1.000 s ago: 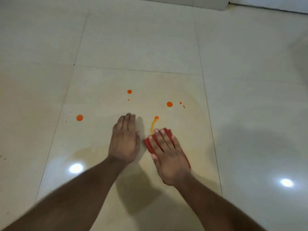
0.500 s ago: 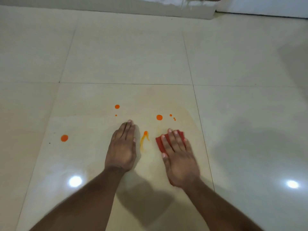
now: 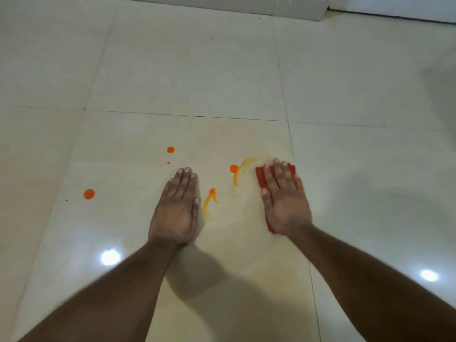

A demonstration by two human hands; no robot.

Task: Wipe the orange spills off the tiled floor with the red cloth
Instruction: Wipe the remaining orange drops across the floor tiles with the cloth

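Floor: glossy cream tiled floor [image 3: 197, 70] with thin dark grout lines fills the view; two bright round light reflections sit on it, one near left [image 3: 110, 257], one near right [image 3: 429, 275].
Wall base: pale skirting edge [image 3: 296, 6] runs along the top, with a dark gap at its right end.
Left hand: left hand [image 3: 176, 208] lies palm down on the tile, fingers straight and together, holding nothing; its forearm comes in from the lower left.
Right hand: right hand [image 3: 283, 198] presses flat, fingers extended, on top of the cloth; it pins the cloth and does not curl round it.
Cloth: folded red cloth [image 3: 260, 176] lies on the floor under the right hand, near the right grout line of the central tile; red edges show past the fingertips, beside the thumb and by the wrist.
Curved smear: pale orange arc smear [image 3: 243, 169] lies just left of the cloth, curling toward its far edge.
Short smear: orange streak with a darker head [image 3: 209, 201] lies between the two hands, just beside the left thumb.
Left drop: round orange drop [image 3: 89, 194] sits well left of the left hand.
Middle drop: orange drop [image 3: 233, 168] touches the arc smear's left end.
Far drop: orange drop [image 3: 170, 149] lies beyond the left fingertips, with a tiny orange speck [image 3: 168, 162] just nearer.
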